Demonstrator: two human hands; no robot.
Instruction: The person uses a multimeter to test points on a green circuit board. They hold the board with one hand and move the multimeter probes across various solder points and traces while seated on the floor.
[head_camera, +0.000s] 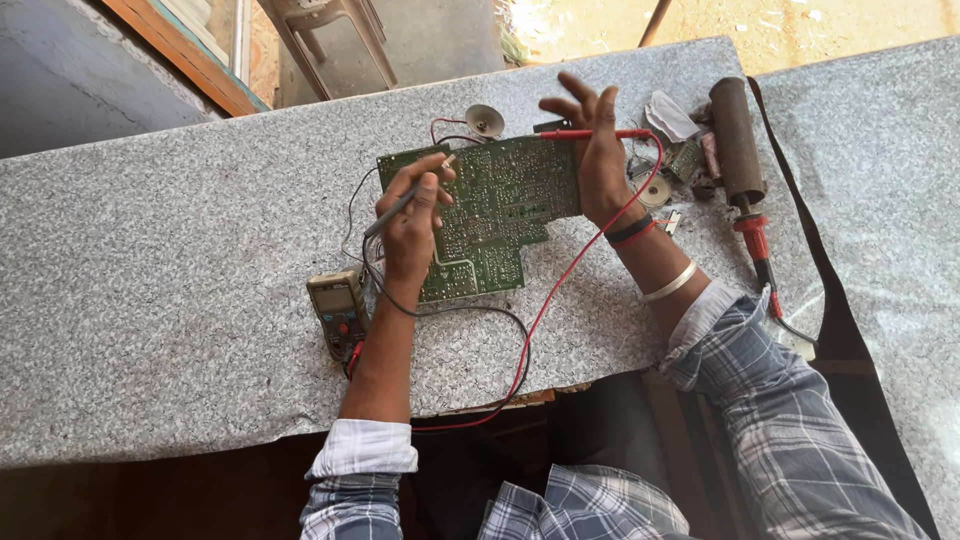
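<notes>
Circuit board (490, 215): lay flat, green side up, near the far edge of the worktop (150, 300), between both hands. Left hand (412, 215): grip closed around black probe (400, 205), tip slanting up-right onto the board's left corner. Right hand (598, 160): fingers spread, thumb pinning red probe (590, 134) crosswise at the board's right edge; meter (338, 310) nearer the left.

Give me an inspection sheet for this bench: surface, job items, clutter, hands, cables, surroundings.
Surface: speckled grey stone slab.
Job's things: green circuit board lying flat; multimeter beside it.
Clutter: soldering iron, small loose parts at the right end.
Grippers: left hand holds black probe on the board; right hand holds red probe.
Cables: red lead and black lead loop to the meter.
Surroundings: sandy ground, wooden frame.
</notes>
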